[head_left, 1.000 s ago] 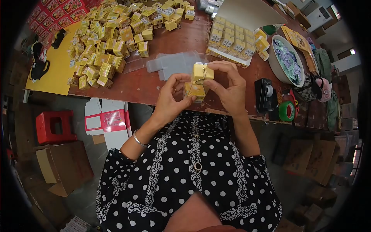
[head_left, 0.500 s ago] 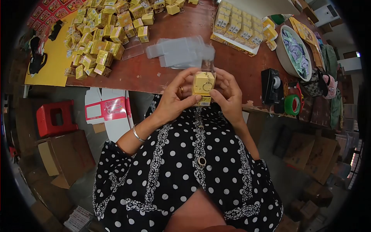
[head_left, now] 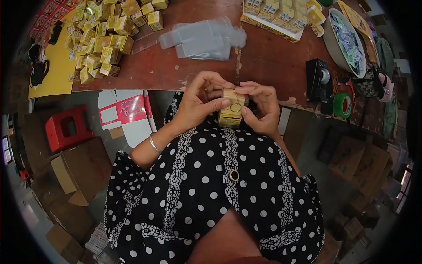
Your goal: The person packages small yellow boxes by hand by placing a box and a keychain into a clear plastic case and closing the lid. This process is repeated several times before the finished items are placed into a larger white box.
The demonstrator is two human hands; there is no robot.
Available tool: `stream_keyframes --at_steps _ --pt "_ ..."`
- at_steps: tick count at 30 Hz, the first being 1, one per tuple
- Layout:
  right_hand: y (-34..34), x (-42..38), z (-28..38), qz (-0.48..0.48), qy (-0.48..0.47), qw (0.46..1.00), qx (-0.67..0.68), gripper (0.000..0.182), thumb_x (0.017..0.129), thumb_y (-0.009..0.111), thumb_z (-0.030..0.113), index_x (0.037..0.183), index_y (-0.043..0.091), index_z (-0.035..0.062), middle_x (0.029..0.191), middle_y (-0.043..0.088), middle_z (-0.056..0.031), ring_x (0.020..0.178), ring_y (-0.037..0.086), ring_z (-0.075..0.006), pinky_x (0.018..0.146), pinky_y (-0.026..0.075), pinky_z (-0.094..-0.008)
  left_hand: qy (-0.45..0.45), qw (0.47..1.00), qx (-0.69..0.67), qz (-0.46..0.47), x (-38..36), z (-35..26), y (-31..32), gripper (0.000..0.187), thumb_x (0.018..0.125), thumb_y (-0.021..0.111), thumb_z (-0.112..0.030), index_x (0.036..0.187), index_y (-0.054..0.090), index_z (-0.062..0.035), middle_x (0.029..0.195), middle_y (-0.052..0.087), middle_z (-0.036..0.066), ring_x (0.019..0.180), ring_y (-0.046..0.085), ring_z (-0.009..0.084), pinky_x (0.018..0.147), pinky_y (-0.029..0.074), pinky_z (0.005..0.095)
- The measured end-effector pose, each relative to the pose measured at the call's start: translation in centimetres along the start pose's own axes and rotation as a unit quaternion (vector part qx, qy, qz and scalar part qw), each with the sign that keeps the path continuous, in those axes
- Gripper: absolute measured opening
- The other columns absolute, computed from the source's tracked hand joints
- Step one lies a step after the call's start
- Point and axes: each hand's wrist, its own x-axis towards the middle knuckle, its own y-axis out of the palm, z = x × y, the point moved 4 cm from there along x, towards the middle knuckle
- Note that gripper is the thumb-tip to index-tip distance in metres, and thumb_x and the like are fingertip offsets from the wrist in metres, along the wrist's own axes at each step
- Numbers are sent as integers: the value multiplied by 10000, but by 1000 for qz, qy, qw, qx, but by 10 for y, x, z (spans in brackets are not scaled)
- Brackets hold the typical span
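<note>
A small yellow box (head_left: 231,115) with a keyring on its face is held between my two hands in front of my chest, just off the table's near edge. Clear plastic seems to cover it. My left hand (head_left: 200,99) grips its left side, thumb on the front and fingers bent behind the top. On the other side my right hand (head_left: 262,108) holds it with the thumb low and the fingertips at the top edge. Flat clear plastic sleeves (head_left: 202,38) lie on the table (head_left: 272,66) beyond my hands.
Many yellow boxes (head_left: 107,39) are heaped at the back left. A filled tray (head_left: 272,21) stands at the back right, near a basin (head_left: 327,42) of wrapped pieces. A tape dispenser (head_left: 317,81) and green tape (head_left: 341,105) sit at the right edge.
The view has shifted, so the table items appear higher. The box is tilted and a little lower, and the fingers of both my hands have moved to its top edge.
</note>
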Motion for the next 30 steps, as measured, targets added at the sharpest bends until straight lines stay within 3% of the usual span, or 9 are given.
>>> stream_keyframes --at_steps 3,10,12,15,19,22,25,27,30 --pt "-8 1 3 55 0 997 -55 222 875 692 -31 1074 603 9 1194 658 -133 1285 526 -258 1095 422 -393 -10 996 86 31 -1 -3 -1 171 926 731 -23 1075 654 8 1258 578 112 1178 617 174 1021 539 325" --pt "-3 9 11 104 26 994 2 160 886 709 -43 1027 641 -7 1186 654 -124 1212 584 -211 1052 461 -357 -24 978 204 42 -2 -26 6 168 881 776 -58 1023 701 -9 1217 634 115 1161 641 217 1017 537 347" --pt "2 10 21 45 126 991 -13 156 889 722 -33 1024 645 -19 1165 665 -117 1119 639 -168 1001 510 -316 -13 961 274 28 -1 -34 12 173 876 760 -44 1044 728 -16 1129 691 112 1087 674 199 959 550 331" --pt "3 13 26 29 122 991 -43 138 893 726 -27 1003 644 -27 1124 682 -110 1052 667 -140 958 541 -290 77 922 378 47 2 -42 14 149 880 757 -33 1022 744 9 1001 708 83 920 703 139 820 568 264" --pt "0 20 28 29 139 989 -47 117 897 727 -18 983 649 -31 1073 700 -108 1018 676 -141 935 547 -293 69 930 361 18 3 -44 16 124 880 754 -30 997 756 11 951 719 93 912 705 141 784 562 260" --pt "-4 22 27 64 133 987 -59 83 901 722 -16 954 658 -29 1054 707 -107 1018 675 -143 920 549 -301 43 935 351 21 -1 -40 12 151 895 738 -43 1038 776 -15 1053 749 118 1022 701 198 880 548 319" --pt "-11 15 14 68 80 992 -73 86 886 733 -22 942 668 -28 1044 713 -111 1011 688 -188 907 551 -325 53 933 354 46 -6 -33 9 209 902 733 -34 1108 767 -15 1130 732 136 1069 694 219 927 545 335" --pt "-12 10 17 72 -81 985 -135 132 854 752 -34 962 676 -21 1038 712 -121 1032 695 -254 919 555 -362 85 936 334 68 -9 -26 8 289 888 749 -32 1177 751 -42 1189 702 109 1073 687 220 913 555 306" --pt "-11 2 16 56 -149 971 -180 171 828 769 -38 972 680 -15 1046 709 -136 1057 692 -299 932 558 -393 85 941 313 92 -13 -17 5 333 896 742 -31 1227 732 -60 1286 652 109 1146 647 213 958 536 313"
